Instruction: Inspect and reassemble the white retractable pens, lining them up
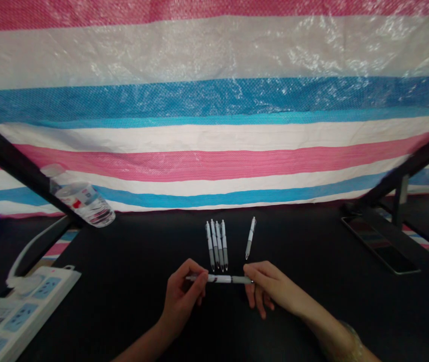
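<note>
A white pen with a grey grip [220, 278] lies level between both hands, just above the black table [124, 281]. My left hand [182, 296] pinches its left end with fingers closed. My right hand [267, 289] pinches the grey right end between thumb and forefinger, the other fingers hanging down. Just beyond the held pen, several similar white pens [217, 245] lie side by side in a row. A single pen [250, 238] lies apart to their right.
A clear water bottle [81, 197] stands at the back left by a black diagonal bar [22, 168]. A white power strip [14, 311] sits at the front left. A dark phone [380, 244] lies at the right. A striped tarp [214, 125] hangs behind.
</note>
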The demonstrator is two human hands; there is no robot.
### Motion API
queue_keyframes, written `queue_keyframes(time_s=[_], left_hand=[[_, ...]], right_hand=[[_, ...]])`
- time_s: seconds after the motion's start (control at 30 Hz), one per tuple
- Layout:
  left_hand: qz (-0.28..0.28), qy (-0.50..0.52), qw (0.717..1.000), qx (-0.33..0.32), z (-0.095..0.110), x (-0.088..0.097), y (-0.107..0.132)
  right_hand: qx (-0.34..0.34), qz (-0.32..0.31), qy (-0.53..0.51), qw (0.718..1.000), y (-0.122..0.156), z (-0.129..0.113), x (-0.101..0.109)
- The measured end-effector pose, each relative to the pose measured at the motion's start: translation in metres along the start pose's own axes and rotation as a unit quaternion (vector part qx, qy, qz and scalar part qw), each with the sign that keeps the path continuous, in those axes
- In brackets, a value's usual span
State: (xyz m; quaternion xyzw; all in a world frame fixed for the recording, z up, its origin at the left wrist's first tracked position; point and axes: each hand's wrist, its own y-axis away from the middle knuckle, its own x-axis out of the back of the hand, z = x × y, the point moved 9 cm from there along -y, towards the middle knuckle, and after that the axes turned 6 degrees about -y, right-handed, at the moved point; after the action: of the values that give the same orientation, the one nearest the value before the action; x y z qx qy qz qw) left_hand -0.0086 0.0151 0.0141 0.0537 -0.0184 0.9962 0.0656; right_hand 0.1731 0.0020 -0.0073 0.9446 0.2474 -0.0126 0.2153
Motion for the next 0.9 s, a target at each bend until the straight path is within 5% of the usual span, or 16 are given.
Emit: queue_keyframes(time_s=[0.6, 0.77, 0.9], left_hand=[[0.005, 0.009, 1.0, 0.016, 0.0, 0.002, -0.001], [0.016, 0.014, 1.0, 0.018, 0.002, 0.003, -0.001], [0.015, 0.016, 1.0, 0.011, 0.0, 0.005, -0.002]], right_hand=[[0.001, 0.011, -0.013, 1.0, -0.001, -0.004, 0.001], [0.05, 0.043, -0.035, 0.997, -0.001, -0.012, 0.007], [0.017, 0.024, -0.042, 0.999, -0.001, -0.006, 0.003]])
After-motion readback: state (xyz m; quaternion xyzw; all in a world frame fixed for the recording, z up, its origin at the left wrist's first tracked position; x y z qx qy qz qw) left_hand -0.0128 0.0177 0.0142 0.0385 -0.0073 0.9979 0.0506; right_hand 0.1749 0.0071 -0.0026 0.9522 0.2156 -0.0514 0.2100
